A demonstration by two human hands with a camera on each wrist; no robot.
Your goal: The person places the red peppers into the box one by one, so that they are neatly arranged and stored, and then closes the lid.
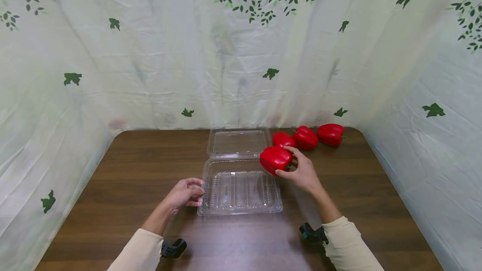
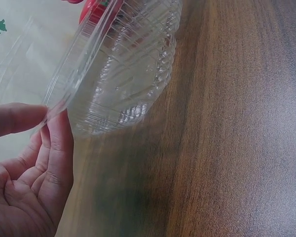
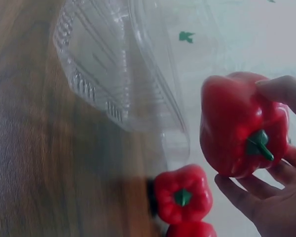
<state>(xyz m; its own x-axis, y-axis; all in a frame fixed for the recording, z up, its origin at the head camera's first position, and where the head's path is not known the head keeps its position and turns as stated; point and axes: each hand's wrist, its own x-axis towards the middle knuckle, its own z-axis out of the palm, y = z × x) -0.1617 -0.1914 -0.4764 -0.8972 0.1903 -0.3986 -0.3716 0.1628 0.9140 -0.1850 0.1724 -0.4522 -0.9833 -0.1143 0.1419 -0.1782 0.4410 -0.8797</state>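
A clear plastic clamshell container (image 1: 241,211) lies open on the table, its lid (image 1: 239,143) folded back toward the curtain. My left hand (image 1: 186,192) pinches the container's left rim between thumb and fingers, as the left wrist view shows up close. In my right hand (image 1: 303,172) is a red bell pepper (image 1: 275,159) with a green stem, gripped between thumb and fingers. The pepper is raised by the container's back right corner. In the right wrist view the held pepper (image 3: 232,123) has its stem turned toward the camera.
Three more red bell peppers sit at the table's back right: one near the lid (image 1: 283,139), a middle pepper (image 1: 306,138) and a right-hand pepper (image 1: 331,134). A leaf-patterned curtain (image 1: 241,53) surrounds the brown wooden table (image 1: 150,154) at the back and sides.
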